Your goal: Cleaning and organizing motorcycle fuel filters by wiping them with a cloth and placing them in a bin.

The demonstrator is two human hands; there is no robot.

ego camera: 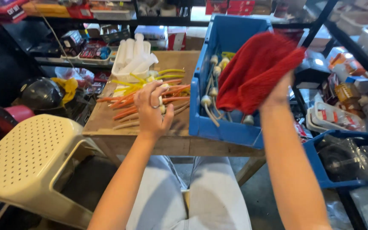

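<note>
My right hand (pixel 280 90) is raised over a tilted blue plastic bin (pixel 218 123) and grips a red cloth (pixel 254 70) that hangs over the bin's opening. Inside the bin lie several white knobbed pieces with thin stems (pixel 207 102). My left hand (pixel 152 108) hovers over the wooden table (pixel 107 127), fingers curled around one or two of the same white knobbed pieces (pixel 162 99). Just beyond it, orange and yellow stems (pixel 150 96) lie spread in a loose pile on the table.
A white tray with white tubes (pixel 133 57) stands at the table's back. A cream perforated plastic stool (pixel 30 157) is at the left. Shelves packed with boxes run along the back and right. Another blue bin with clear bags (pixel 350 162) sits low at the right.
</note>
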